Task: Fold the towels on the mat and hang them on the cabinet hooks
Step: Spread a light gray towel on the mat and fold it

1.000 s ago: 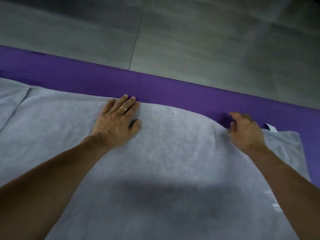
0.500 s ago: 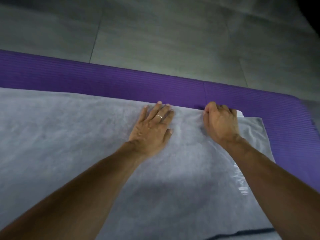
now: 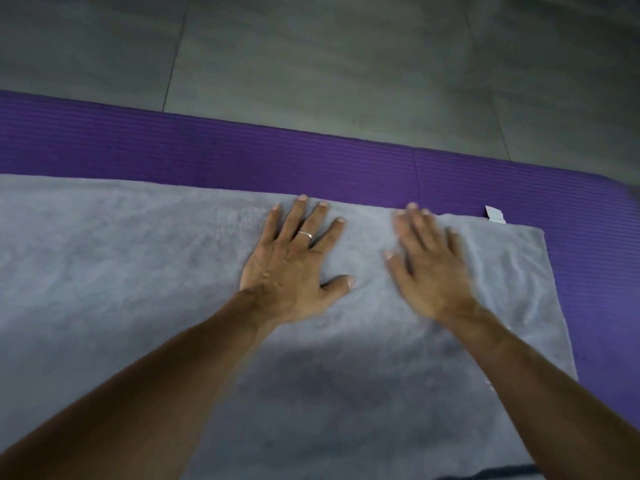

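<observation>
Flat, holding nothing: left hand (image 3: 292,268) and seemingly blurred right hand (image 3: 431,271) press towel (image 3: 138,258).

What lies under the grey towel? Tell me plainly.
The grey towel lies on the purple mat, which shows beyond its far and right edges. Both hands, left and right, rest flat on top. Anything beneath the towel is covered.

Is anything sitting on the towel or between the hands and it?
Nothing visible: the left hand and right hand lie flat on the grey towel; cabinet hooks are out of view.
</observation>
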`<action>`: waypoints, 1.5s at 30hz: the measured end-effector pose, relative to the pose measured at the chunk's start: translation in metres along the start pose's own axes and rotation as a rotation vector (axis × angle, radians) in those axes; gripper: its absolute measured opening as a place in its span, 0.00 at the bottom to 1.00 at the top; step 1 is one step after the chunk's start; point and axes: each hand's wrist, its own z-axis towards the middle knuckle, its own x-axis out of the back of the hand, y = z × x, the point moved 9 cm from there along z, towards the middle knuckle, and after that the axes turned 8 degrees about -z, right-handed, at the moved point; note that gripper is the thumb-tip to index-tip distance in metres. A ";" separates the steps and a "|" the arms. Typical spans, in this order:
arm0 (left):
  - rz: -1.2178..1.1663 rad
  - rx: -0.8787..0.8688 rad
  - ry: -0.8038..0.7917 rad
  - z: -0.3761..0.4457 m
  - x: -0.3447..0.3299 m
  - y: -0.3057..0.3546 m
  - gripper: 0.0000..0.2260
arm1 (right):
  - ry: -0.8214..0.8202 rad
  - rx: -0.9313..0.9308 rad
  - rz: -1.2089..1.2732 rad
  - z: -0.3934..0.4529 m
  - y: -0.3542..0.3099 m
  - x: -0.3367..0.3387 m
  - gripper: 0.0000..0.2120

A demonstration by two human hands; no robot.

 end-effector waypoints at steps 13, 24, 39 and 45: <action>-0.051 -0.083 -0.153 -0.047 0.032 0.003 0.33 | -0.111 -0.210 -0.159 -0.088 0.018 0.020 0.30; -0.060 -0.125 0.000 -0.295 0.001 -0.020 0.29 | -0.019 0.428 0.238 -0.243 -0.223 0.053 0.17; -0.008 -0.362 -0.156 -0.239 -0.029 0.094 0.31 | -0.095 -0.309 0.201 -0.304 -0.072 0.015 0.14; 0.152 -0.811 -0.124 -0.204 -0.014 0.162 0.32 | 0.002 -0.855 0.336 -0.345 0.045 0.005 0.07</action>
